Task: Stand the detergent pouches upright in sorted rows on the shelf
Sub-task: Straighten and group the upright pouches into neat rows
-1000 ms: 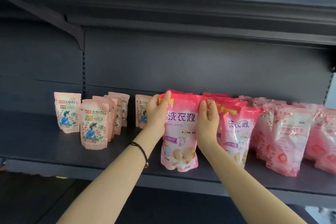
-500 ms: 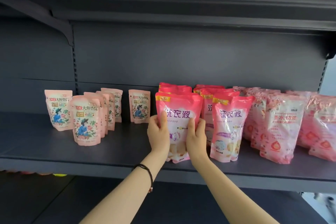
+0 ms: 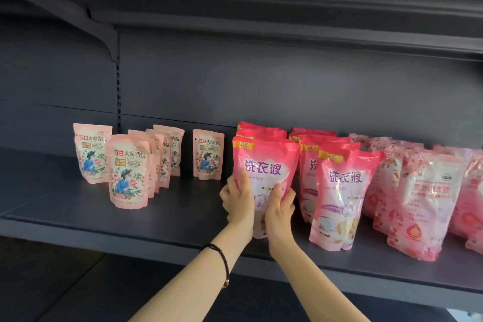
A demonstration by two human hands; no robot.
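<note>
A bright pink detergent pouch (image 3: 265,165) with purple lettering stands upright at the front of its row on the dark shelf (image 3: 162,219). My left hand (image 3: 237,200) grips its lower left side, thumb on the front. My right hand (image 3: 279,204) grips its lower right side. Behind it stand more pouches of the same kind (image 3: 261,132). To the right is a second row of the same pink pouches (image 3: 342,198). My hands hide the held pouch's bottom.
Several small pale pink floral pouches (image 3: 128,170) stand in short rows at the left, one alone (image 3: 208,154) near the middle. Crinkly pink-and-white pouches (image 3: 423,204) crowd the right end. Another shelf (image 3: 261,2) hangs overhead. A bracket (image 3: 99,31) slants at upper left.
The pouch has come down from being held up in front of the shelf to standing on it. Both hands slid from its upper sides to its lower part.
</note>
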